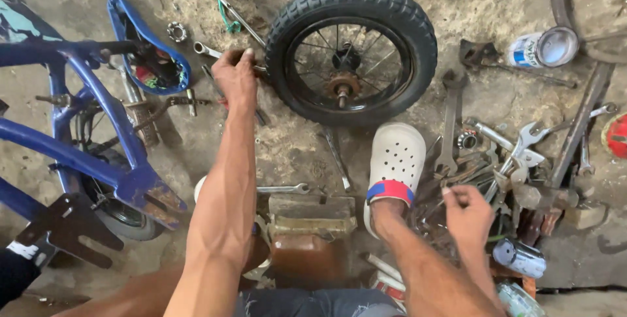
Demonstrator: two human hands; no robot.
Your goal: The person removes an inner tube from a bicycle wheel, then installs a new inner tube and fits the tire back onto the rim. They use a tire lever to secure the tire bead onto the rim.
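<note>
My left hand (236, 76) reaches forward to the ground beside a small black bicycle wheel (351, 50) and closes on a metal wrench (210, 50) lying left of the tyre. My right hand (467, 211) hovers low at the right over a pile of spanners and pliers (503, 160), fingers curled around something thin that I cannot make out. A blue bicycle frame (85, 127) lies upside down at the left. My foot in a white clog (393, 160) rests between the wheel and the tool pile.
A blue mudguard (147, 42) and a bearing ring (177, 31) lie at the upper left. A tin can (543, 48) sits at the upper right, another can (519, 257) at the lower right. A brown block (307, 235) stands before me. Loose spanners litter the dirt floor.
</note>
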